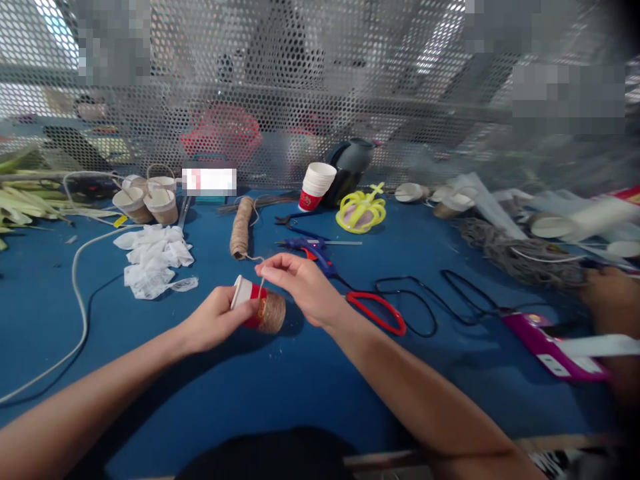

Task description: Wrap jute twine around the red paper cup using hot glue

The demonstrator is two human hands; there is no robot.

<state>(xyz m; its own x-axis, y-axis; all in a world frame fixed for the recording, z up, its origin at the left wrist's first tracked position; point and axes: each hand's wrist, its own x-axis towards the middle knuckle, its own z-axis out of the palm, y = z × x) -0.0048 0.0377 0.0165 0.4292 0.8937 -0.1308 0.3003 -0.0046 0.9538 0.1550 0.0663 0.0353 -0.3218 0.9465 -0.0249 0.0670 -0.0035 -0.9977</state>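
Observation:
My left hand point(219, 319) grips a red and white paper cup point(241, 293) lying on its side, mouth toward the left. Brown twine point(274, 312) is wound around the cup's bottom part. Between the pinched thumb and finger of my right hand point(295, 280) runs a strand of this twine, rising from the cup. The strand leads back to a spool of twine point(242, 230) just behind my hands. A blue glue gun point(317, 252) with a clear glue stick lies beyond my right hand, close to dark-handled pliers point(293, 220).
Stacked paper cups point(317, 183) stand at the back beside a yellow crown-shaped piece point(361, 210). Twine-wrapped cups point(161, 205) and crumpled white material point(155, 260) are at left. Red-handled scissors point(377, 312), black cable and a purple power strip point(545, 347) lie right, near another person's hand point(610, 300).

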